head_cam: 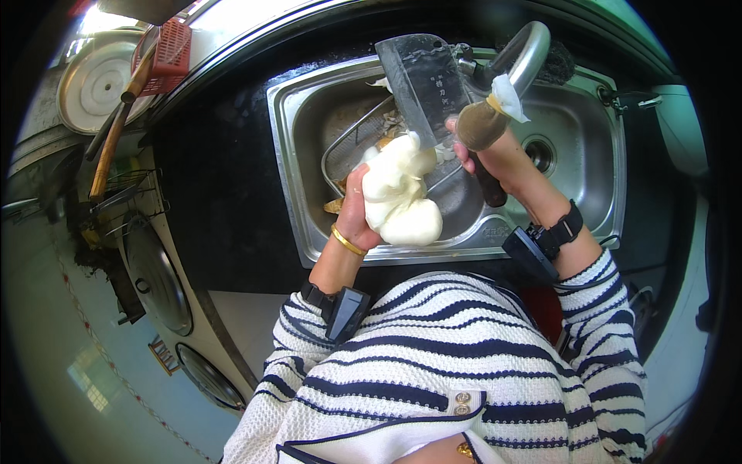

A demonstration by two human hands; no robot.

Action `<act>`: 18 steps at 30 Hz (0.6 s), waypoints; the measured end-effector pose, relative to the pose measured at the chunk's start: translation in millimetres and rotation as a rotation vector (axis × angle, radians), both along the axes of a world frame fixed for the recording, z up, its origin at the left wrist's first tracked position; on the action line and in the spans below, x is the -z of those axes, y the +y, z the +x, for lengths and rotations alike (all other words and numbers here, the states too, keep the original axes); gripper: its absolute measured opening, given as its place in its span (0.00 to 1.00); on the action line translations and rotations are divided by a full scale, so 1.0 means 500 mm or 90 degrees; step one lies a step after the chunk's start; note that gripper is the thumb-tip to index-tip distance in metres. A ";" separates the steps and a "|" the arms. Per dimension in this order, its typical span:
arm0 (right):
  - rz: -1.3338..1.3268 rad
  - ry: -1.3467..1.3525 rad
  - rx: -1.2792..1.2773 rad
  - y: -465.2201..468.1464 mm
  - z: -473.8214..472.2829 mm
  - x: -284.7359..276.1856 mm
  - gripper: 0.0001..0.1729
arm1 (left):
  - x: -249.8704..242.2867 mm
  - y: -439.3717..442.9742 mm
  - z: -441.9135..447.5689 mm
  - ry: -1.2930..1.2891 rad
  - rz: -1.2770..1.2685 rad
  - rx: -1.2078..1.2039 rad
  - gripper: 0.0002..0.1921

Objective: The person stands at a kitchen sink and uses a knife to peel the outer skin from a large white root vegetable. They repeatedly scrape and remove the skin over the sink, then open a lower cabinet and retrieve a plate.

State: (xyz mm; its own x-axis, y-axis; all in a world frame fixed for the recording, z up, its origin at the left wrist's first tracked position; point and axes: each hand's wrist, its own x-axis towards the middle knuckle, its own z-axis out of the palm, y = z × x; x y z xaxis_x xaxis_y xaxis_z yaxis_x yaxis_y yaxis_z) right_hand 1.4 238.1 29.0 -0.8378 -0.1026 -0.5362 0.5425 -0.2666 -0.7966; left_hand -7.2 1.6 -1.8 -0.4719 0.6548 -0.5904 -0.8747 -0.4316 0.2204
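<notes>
My left hand [353, 211] grips a lumpy, peeled white root vegetable [403, 194] over the front of the left sink basin. In my right hand [503, 159] is a Chinese cleaver [426, 87], held by its dark handle with the broad blade tilted up and away from me. The blade's lower corner meets the vegetable's upper right side; I cannot tell whether it cuts in. A brown cloth-like cover [481, 129] on the tap's outlet hides part of my right hand. Beneath the vegetable, a wire-rimmed mesh basket [353, 136] holds pale and brown peelings.
The curved steel tap [536, 49] arches close above my right hand. To the right lies the second basin's drain [538, 153]. A dark countertop [226, 191] surrounds the steel sink. At left are a red plastic basket [174, 58], a metal basin [104, 87] and a pot lid [156, 272].
</notes>
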 end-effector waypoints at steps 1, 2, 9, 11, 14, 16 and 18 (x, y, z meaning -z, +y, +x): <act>0.140 0.034 -0.028 0.004 -0.002 0.000 0.08 | -0.001 -0.002 0.001 -0.003 -0.004 0.002 0.30; 0.235 0.056 -0.057 0.005 -0.004 0.000 0.10 | -0.002 -0.004 0.001 -0.006 -0.008 0.004 0.30; 0.498 0.364 -0.022 -0.037 0.019 -0.036 0.12 | -0.005 -0.013 0.002 -0.028 0.014 -0.053 0.31; 0.151 0.130 -0.070 -0.039 0.022 -0.058 0.11 | -0.005 -0.013 0.004 -0.041 0.039 -0.081 0.31; 0.176 0.114 -0.087 -0.045 0.015 -0.076 0.13 | -0.005 -0.013 0.006 -0.027 0.005 -0.067 0.31; 0.181 0.102 -0.098 -0.044 0.011 -0.078 0.12 | -0.007 -0.014 0.005 -0.031 0.019 -0.046 0.31; 0.186 0.087 -0.109 -0.043 0.008 -0.074 0.13 | -0.008 -0.016 0.004 -0.032 0.035 -0.032 0.30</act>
